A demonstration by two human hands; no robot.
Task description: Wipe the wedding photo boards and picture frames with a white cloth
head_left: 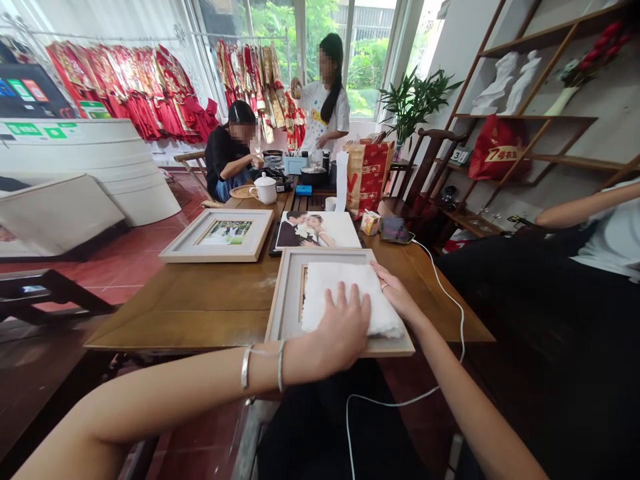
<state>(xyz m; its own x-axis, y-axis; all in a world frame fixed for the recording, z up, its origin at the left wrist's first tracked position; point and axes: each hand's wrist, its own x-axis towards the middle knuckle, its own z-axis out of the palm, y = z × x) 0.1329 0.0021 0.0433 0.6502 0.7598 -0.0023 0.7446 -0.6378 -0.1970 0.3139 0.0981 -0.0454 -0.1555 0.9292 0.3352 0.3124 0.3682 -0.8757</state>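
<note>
My left hand lies flat, fingers spread, on a white cloth that covers most of a pale picture frame at the table's near edge. My right hand rests on the cloth's right edge, fingers stretched out along it. Silver bracelets circle my left wrist. Only a sliver of the picture shows at the cloth's left side.
A second framed photo and an unframed wedding print lie further back on the wooden table. A phone with a white cable sits right. Two people work at the far end among tea things; another person sits at my right.
</note>
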